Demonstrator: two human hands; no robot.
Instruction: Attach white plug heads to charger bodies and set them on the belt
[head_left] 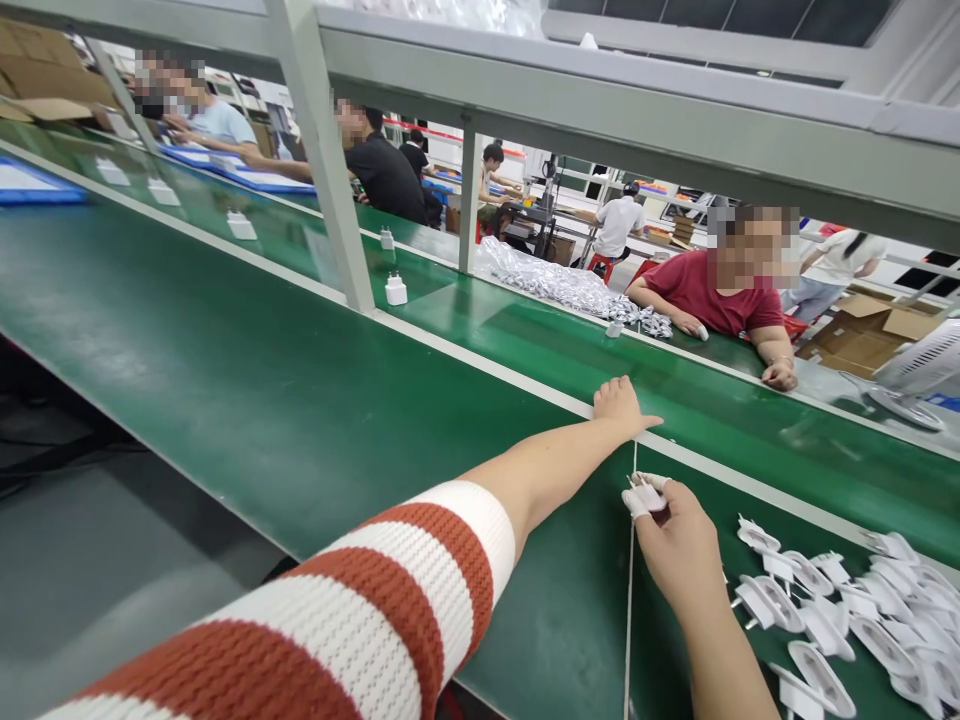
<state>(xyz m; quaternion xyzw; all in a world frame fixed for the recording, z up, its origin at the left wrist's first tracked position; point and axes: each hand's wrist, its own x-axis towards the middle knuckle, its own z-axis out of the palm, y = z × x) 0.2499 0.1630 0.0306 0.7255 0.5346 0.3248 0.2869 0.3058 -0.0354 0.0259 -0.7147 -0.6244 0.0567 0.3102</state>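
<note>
My right hand (681, 540) pinches a white two-pin plug piece (646, 495) between thumb and fingers, its metal pins pointing away to the upper left. White covers sit on the thumb and a fingertip. My left hand (619, 408), at the end of a red-and-white striped sleeve, reaches over the pale rail (525, 378) beside the green conveyor belt (525, 330). Its thumb sticks out to the right and its fingers bend away from me; nothing shows in it. Right of my right hand lies a pile of white plug parts with oval faces (885, 610).
Several white plug chargers (396, 290) stand on the belt to the left. A grey metal post (319, 150) and an overhead shelf beam (600, 90) rise in front. Across the belt, a person in a red shirt (686, 288) sits by bagged white parts (555, 282). A white fan (919, 370) stands at right.
</note>
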